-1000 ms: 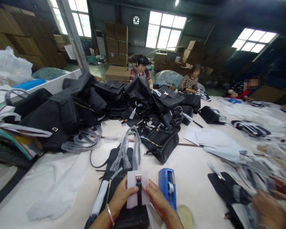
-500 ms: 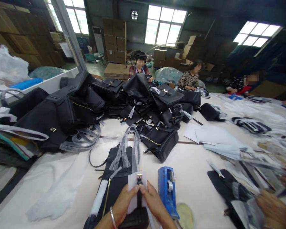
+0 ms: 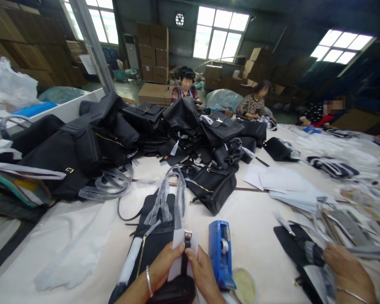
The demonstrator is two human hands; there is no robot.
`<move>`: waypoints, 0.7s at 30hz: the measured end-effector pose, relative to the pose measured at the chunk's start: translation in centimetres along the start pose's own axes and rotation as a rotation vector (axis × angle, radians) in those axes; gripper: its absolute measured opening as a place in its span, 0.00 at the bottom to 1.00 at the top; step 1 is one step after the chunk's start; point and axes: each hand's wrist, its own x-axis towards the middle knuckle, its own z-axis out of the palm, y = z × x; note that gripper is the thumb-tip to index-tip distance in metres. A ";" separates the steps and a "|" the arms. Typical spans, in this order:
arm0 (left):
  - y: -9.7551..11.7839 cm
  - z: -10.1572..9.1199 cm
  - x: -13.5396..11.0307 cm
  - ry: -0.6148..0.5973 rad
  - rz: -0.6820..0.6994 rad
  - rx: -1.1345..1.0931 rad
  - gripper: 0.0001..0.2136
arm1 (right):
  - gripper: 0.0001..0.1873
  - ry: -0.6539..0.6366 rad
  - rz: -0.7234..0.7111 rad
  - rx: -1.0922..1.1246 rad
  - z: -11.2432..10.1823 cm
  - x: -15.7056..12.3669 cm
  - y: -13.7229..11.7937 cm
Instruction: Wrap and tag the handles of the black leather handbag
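A black bag [image 3: 155, 236] lies in front of me, its handles [image 3: 164, 202] wrapped in clear plastic and a gold zip along its side. My left hand [image 3: 167, 264], with a silver bangle at the wrist, pinches a black buckle strap [image 3: 184, 264] from the left. From the right, my right hand [image 3: 202, 268] closes on the same strap, both thumbs just under its gold buckle [image 3: 188, 234]. Behind the strap is a white sheet [image 3: 177, 240], also between my fingers. The fingertips underneath are hidden.
Right of my hands stand a blue tape dispenser [image 3: 221, 253] and a round pale dish [image 3: 243, 285]. A co-worker's hand [image 3: 348, 270] handles a black piece at the right. Black bags [image 3: 95, 143] are heaped across the table; white sheets [image 3: 281, 179] lie right of them.
My hands, with the strap and sheet, have shifted very slightly right. The co-worker's hand at the right has moved up and left over the black piece.
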 end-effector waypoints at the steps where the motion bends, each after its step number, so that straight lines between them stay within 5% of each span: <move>1: 0.1 0.0 0.1 -0.014 -0.003 0.002 0.20 | 0.22 0.015 0.004 -0.001 0.0 0.0 0.1; 8: 0.3 0.0 0.6 -0.023 -0.026 0.049 0.20 | 0.21 0.061 0.026 -0.028 0.2 -0.1 0.2; 14: -0.3 0.2 0.9 0.122 0.027 0.167 0.21 | 0.22 0.088 0.035 -0.254 0.1 -0.2 0.0; 18: -0.1 0.8 0.7 0.107 0.055 0.179 0.19 | 0.21 0.043 0.050 -0.507 -1.8 -0.7 -1.6; 21: 0.4 1.2 0.5 0.086 0.059 0.192 0.20 | 0.19 -0.076 0.025 -0.375 -3.9 -0.5 -2.3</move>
